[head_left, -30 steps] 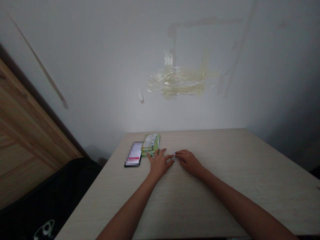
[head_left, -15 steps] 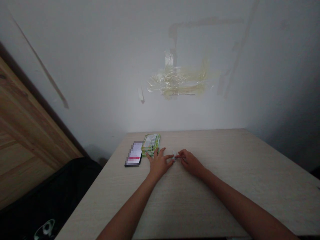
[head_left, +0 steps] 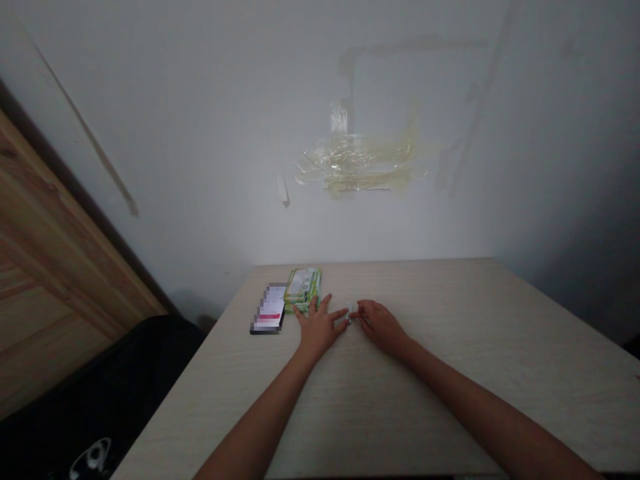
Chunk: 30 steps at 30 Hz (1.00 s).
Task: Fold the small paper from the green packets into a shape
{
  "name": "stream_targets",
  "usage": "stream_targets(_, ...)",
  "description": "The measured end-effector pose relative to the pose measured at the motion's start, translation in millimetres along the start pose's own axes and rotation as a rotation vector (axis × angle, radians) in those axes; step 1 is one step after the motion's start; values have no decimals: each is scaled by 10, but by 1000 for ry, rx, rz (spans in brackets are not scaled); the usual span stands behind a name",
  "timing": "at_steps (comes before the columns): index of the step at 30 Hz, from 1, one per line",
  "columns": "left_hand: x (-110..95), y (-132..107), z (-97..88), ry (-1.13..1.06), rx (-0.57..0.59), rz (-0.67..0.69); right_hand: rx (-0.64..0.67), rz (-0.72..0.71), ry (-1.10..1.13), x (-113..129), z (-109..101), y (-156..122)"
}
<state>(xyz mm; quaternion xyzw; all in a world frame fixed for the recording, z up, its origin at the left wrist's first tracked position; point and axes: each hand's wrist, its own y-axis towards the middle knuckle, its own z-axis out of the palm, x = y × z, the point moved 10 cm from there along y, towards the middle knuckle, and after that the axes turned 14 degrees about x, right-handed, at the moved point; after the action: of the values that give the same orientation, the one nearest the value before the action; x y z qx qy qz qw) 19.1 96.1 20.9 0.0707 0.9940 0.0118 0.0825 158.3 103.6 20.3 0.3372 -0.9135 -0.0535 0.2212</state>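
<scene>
On the tabletop, a small clear, shiny piece (head_left: 349, 312) sits between my two hands; it is too small to name its kind. My left hand (head_left: 319, 328) has thumb and index finger closed on its left side, with the other fingers spread toward a green-and-white packet (head_left: 303, 287). From the right, my right hand (head_left: 383, 325) reaches in with fingers pinched together. Its fingertips are at the clear piece's right side, and whatever lies between them is hidden.
A phone (head_left: 270, 310) with a blurred screen lies left of the packet. The pale wooden table (head_left: 450, 300) meets a wall with clear tape (head_left: 360, 160) on it. To the left are a wooden panel (head_left: 60, 233) and a black bag (head_left: 125, 373).
My right hand's fingers have shifted slightly at the clear piece, which shows a little differently. My left hand has stayed almost where it was.
</scene>
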Motion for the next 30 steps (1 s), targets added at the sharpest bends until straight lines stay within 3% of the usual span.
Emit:
stream_targets(13,3,14,41,-42,35,-9,37,58,-8,-26,-39,33)
stream_targets(23,-34,-22,-44,-26,-48,30,7,88,-81,55,-85,41)
stream_targets(30,-44,-29,-68,-10,-42,37,-15,86,-106,51,-56,17)
